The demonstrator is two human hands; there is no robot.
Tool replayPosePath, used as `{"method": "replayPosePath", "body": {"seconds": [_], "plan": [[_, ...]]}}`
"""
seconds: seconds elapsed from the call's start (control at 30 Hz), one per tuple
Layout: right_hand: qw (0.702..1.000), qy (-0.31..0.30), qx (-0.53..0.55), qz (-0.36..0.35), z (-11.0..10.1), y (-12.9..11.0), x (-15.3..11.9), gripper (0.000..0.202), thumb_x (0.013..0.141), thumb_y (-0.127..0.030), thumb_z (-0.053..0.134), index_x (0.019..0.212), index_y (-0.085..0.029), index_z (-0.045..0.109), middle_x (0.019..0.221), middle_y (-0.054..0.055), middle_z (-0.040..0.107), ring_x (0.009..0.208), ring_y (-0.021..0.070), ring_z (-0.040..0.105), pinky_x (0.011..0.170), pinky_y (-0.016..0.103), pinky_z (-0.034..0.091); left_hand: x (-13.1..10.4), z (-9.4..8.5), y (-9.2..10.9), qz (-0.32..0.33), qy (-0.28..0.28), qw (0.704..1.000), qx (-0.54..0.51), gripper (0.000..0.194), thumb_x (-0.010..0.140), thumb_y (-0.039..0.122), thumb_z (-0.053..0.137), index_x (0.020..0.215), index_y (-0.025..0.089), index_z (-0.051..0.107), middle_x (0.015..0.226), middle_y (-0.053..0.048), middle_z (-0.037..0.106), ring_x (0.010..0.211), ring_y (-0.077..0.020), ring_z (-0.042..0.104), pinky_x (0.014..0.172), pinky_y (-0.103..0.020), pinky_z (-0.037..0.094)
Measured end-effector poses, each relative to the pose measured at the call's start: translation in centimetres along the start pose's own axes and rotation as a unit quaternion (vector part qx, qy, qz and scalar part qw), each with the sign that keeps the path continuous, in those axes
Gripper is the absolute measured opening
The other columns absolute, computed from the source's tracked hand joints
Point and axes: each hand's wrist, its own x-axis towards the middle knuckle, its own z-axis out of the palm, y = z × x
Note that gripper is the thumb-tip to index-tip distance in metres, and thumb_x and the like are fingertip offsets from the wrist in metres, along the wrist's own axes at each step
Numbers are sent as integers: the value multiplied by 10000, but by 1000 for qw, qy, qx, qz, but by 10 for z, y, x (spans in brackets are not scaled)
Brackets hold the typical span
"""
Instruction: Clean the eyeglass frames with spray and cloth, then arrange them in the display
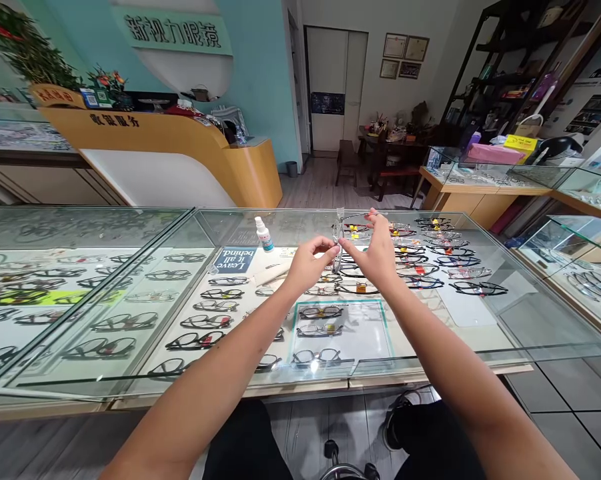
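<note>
A pair of eyeglasses (339,230) is held up edge-on over the glass counter (300,220), one thin temple arm stretching to the right. My left hand (307,265) is closed, thumb and fingers pinching the near side of the frame. From the other side, my right hand (377,257) grips the same eyeglasses, its thumb at the frame and its fingers raised near the temple arm. To the left, a small white spray bottle (263,235) stands upright on the counter. A pale folded cloth or strip (272,273) appears beside my left hand.
Rows of eyeglass frames (205,322) show under the glass, with a teal-edged card (386,330) among them. Another display case (495,183) stands at the right. Beyond the counter are a wooden reception desk (253,167) and a bench (347,155).
</note>
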Motion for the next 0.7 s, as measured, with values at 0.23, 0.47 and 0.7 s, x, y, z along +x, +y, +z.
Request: {"method": "replayPosePath", "body": {"seconds": [0.23, 0.47, 0.7], "plan": [[999, -28, -20, -8, 1, 3, -1, 711, 1000, -413, 723, 1609, -172, 446, 1721, 285, 486, 1641, 391, 481, 1311, 613, 498, -1, 4, -1, -18, 18, 999, -26, 558, 769, 714, 920, 898, 210, 716, 893, -28, 701, 845, -192, 665, 743, -329, 639], [997, -40, -67, -4, -3, 1, 2, 768, 881, -187, 615, 1633, -153, 463, 1737, 259, 506, 1647, 411, 438, 1358, 685, 380, 3, 2, -5, -36, 30, 997, -66, 588, 729, 715, 953, 922, 208, 726, 988, -66, 741, 935, -224, 704, 780, -361, 669], [991, -79, -102, 37, -4, 4, 2, 647, 868, -197, 627, 1512, -156, 596, 1669, 249, 571, 1568, 438, 466, 1308, 687, 391, 7, -7, 3, -46, 79, 988, -122, 650, 686, 721, 989, 940, 209, 680, 1024, -57, 760, 1095, -240, 744, 925, -431, 713]]}}
